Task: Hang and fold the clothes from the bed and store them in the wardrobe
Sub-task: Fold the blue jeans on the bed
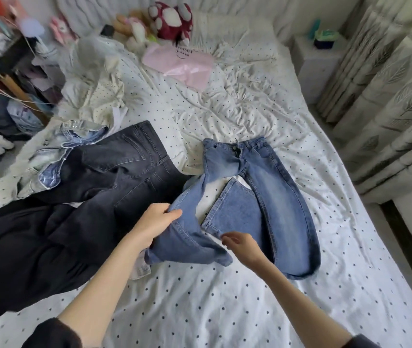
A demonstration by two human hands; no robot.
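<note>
Blue jeans lie on the polka-dot bed, waistband towards the pillows, both legs bent back at the bottom. My left hand grips the left leg and holds it raised off the sheet. At the hem of the folded-back right leg, my right hand pinches the fabric. Dark grey jeans lie to the left, over a black garment. Behind them is a heap of light denim and cream dotted clothes.
A pink plastic bag and plush toys lie near the head of the bed. A cluttered dark shelf stands on the left. On the right are a white nightstand and patterned curtains.
</note>
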